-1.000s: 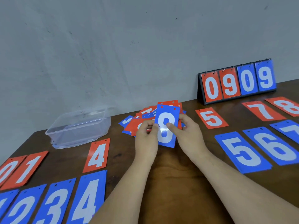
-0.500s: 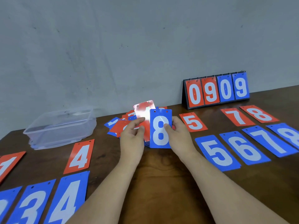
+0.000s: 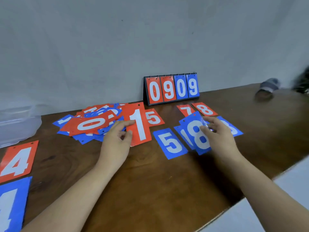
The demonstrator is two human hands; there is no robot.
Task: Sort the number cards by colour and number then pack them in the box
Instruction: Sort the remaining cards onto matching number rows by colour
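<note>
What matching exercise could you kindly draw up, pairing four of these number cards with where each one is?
Cards:
1. red 1 card
2. blue 8 card
3. red 0 card
4. blue 5 card

Places:
A. lying flat on the table
B. held by the right hand
C. atop the loose pile
D. held by the left hand

Pairs: 1-D, 2-B, 3-C, 4-A.

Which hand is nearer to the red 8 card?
Right. The right hand lies just in front of the red 8 card; the left hand is well to its left.
</note>
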